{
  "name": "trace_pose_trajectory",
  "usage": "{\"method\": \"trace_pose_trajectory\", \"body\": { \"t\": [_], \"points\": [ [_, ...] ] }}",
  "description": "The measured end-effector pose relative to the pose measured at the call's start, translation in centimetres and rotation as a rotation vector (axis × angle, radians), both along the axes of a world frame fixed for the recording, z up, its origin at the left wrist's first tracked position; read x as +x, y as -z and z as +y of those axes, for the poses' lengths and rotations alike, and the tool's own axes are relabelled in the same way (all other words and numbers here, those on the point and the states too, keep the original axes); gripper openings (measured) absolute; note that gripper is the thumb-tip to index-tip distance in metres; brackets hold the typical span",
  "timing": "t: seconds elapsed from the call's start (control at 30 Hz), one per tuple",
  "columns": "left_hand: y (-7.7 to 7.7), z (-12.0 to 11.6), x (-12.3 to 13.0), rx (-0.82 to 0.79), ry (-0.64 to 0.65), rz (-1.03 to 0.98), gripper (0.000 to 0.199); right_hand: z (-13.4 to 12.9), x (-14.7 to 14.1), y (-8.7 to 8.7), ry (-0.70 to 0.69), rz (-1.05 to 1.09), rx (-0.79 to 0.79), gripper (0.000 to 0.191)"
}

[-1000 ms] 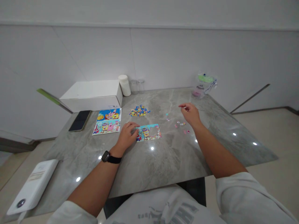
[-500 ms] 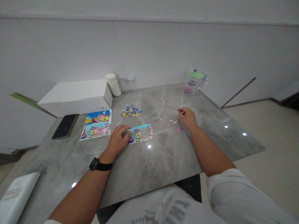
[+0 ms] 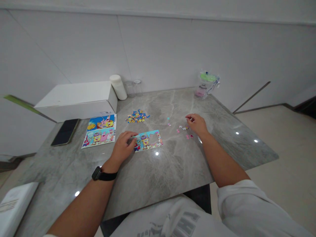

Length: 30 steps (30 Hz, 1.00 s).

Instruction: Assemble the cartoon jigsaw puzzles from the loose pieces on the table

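Observation:
A partly assembled cartoon jigsaw puzzle [image 3: 145, 140] lies flat on the grey table, with a gap in its right half where the table shows through. My left hand [image 3: 123, 144] rests at its left end, thumb and forefinger apart and touching it. On the right, my right hand [image 3: 197, 124] is held in a pinch just above the table; whatever is between the fingertips is too small to make out. Beside it are several loose pink and white puzzle pieces [image 3: 184, 128]. Farther left lie a light blue piece [image 3: 168, 118] and a pinkish piece [image 3: 169, 124].
A heap of blue and yellow puzzle pieces [image 3: 137, 116] lies behind the puzzle. To the left are a printed picture sheet [image 3: 100, 131], a phone [image 3: 65, 132] and a white box [image 3: 74, 98]. A white bottle [image 3: 118, 87], clear glasses [image 3: 137, 88] and a plastic bag [image 3: 206, 86] stand at the back.
My right hand stays beside the loose pieces, its fingertips shifted very slightly. The left hand keeps its place on the puzzle. The whole view has moved a little.

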<state>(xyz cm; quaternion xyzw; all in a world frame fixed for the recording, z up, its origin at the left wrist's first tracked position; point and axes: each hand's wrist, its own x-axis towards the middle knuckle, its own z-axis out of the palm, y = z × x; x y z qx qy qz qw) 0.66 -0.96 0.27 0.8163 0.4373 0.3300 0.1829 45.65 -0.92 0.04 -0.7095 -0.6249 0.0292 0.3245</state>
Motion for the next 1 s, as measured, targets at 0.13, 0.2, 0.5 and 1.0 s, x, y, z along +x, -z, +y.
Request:
{"method": "trace_pose_trajectory", "body": {
  "t": [0.13,0.2,0.5,1.0],
  "points": [
    [0.0,0.1,0.1,-0.01,-0.004,0.001,0.025,-0.1,0.0,0.0,-0.016,-0.004,-0.018,0.024],
    [0.1,0.1,0.1,-0.008,-0.002,-0.005,0.024,-0.1,0.0,0.1,-0.018,-0.006,-0.023,0.024],
    [0.2,0.1,0.0,-0.02,0.003,-0.006,0.024,-0.3,-0.7,-0.2,-0.176,-0.061,-0.061,0.026],
    [0.1,0.1,0.1,-0.04,0.006,-0.006,0.024,-1.4,-2.1,-1.2,-0.497,-0.245,-0.212,0.025]
  ]
}}
